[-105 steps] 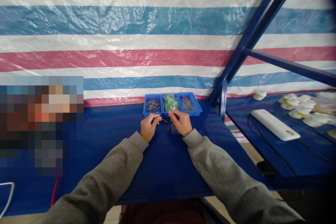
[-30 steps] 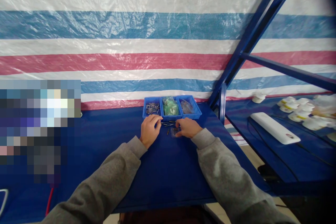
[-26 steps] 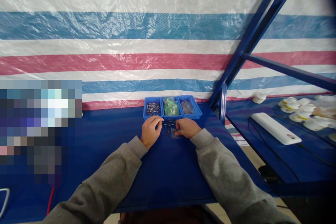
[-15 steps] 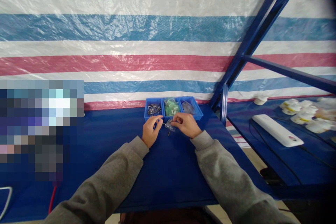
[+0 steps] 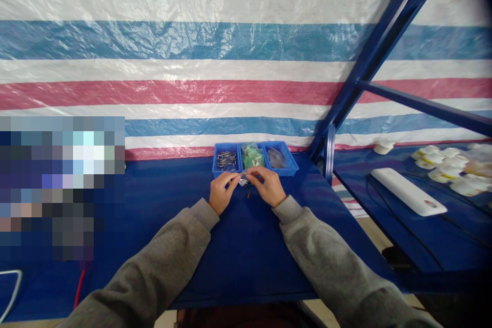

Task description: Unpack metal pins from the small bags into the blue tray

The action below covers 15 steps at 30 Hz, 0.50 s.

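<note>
A small clear plastic bag (image 5: 243, 181) is between my two hands, just in front of the blue bins. My left hand (image 5: 221, 193) pinches its left side with thumb and fingers. On the other side, my right hand (image 5: 272, 186) has its fingers closed on the bag too. What the bag contains is too small to make out. Below it, a thin brass-coloured piece (image 5: 248, 193), perhaps a screw, lies on the blue table (image 5: 246, 251). Behind my hands, metal screws (image 5: 226, 159) fill the left bin, green packets (image 5: 252, 156) the middle one and clear bags (image 5: 275, 157) the right one.
A blue metal frame (image 5: 342, 97) rises at the right of the table. Beyond it, a second table holds a white oblong device (image 5: 408, 189), dark cables and several white round parts (image 5: 446, 169). A striped plastic sheet (image 5: 192, 41) hangs behind. The left side is pixelated.
My hands have come closer together, the right one moving left. My left fingers, apart from the bag before with a thin piece at their tips, are now at the bag.
</note>
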Available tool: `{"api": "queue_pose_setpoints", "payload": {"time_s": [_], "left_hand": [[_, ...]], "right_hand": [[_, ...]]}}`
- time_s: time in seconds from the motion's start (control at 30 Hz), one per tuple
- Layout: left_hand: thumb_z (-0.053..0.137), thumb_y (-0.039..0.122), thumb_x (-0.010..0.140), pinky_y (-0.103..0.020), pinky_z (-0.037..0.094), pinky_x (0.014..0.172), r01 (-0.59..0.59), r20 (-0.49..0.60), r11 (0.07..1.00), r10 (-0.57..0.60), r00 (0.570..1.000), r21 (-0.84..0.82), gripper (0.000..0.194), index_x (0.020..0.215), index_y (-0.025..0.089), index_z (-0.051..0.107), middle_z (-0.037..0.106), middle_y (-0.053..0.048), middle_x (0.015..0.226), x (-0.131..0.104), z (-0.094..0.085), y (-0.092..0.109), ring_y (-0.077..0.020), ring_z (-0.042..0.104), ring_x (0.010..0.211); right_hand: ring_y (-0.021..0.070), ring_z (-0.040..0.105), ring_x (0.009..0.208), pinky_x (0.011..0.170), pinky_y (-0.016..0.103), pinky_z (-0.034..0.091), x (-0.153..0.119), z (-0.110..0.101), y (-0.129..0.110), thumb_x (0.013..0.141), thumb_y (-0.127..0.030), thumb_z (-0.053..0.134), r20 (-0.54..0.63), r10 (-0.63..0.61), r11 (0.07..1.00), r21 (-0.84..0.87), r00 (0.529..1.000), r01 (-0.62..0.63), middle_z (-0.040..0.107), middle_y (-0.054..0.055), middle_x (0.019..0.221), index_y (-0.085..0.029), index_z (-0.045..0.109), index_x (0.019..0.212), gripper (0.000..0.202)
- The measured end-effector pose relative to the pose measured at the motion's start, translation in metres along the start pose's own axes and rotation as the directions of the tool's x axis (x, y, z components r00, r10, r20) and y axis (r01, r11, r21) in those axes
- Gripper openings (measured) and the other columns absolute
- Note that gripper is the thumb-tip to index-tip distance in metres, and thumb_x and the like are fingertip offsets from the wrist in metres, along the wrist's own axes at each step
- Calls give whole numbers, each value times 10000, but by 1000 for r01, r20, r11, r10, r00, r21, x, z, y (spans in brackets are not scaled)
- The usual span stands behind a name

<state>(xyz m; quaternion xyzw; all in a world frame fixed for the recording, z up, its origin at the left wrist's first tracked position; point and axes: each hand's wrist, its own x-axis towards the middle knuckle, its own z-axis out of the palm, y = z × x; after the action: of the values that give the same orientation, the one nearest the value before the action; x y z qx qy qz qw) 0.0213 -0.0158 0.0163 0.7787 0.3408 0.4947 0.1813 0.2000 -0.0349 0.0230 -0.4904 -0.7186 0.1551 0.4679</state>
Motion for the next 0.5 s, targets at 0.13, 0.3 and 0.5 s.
{"api": "queue_pose_setpoints", "payload": {"time_s": [0.13,0.3,0.5], "left_hand": [[521,313,888,-289,494,748,-9,-20,1000,9,1000,0,210,906,177,680,691,-53,852,-1,0,0,-157,632,764],[514,327,890,-280,496,705,-13,-36,1000,13,999,3,226,903,173,678,689,-53,820,-1,0,-1,-150,624,726],[525,302,884,-276,494,705,-24,-40,1000,24,999,-1,195,895,180,676,689,-47,815,-1,0,2,-150,624,726]], "right_hand": [[167,590,778,647,264,481,0,0,-2,885,-329,502,26,-46,999,2,999,46,622,57,870,-194,596,889,164],[153,576,711,613,257,480,-1,0,-5,872,-314,513,14,-53,999,-3,998,53,609,43,795,-195,599,863,147],[142,579,656,568,241,474,-2,2,-4,804,-255,558,-14,-34,999,13,999,34,625,33,762,-197,605,814,75]]}}
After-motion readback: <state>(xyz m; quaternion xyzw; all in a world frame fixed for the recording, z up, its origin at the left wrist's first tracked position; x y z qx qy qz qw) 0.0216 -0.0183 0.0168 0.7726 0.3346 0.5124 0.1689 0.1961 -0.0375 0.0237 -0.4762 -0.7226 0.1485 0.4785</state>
